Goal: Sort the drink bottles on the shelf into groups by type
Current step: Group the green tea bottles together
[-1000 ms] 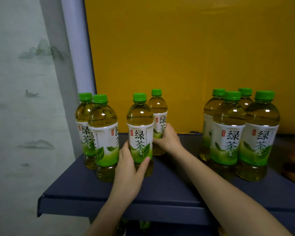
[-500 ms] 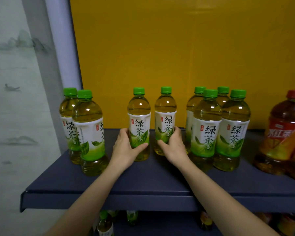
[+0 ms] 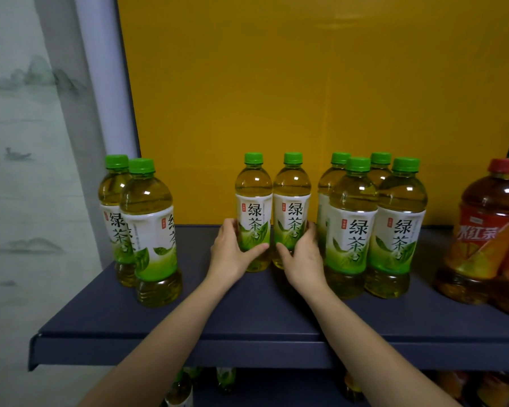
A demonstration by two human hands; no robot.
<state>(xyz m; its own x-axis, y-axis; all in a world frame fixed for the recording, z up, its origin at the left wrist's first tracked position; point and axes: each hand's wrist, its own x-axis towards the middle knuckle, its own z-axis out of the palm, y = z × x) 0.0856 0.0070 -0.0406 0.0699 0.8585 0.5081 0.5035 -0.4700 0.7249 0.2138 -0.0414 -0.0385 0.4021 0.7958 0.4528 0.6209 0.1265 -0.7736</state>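
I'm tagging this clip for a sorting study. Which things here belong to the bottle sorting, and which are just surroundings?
Part of the job:
- left hand on one green tea bottle
- right hand on its neighbour
- pair at left
- group of four
- red tea bottles
- shelf

Just surroundings:
- yellow back panel
- painted wall

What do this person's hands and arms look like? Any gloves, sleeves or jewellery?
Both arms are bare as far as the picture shows, with no sleeves in view. The left hand and right hand wear no gloves, and no rings, watch or bracelets show on them.
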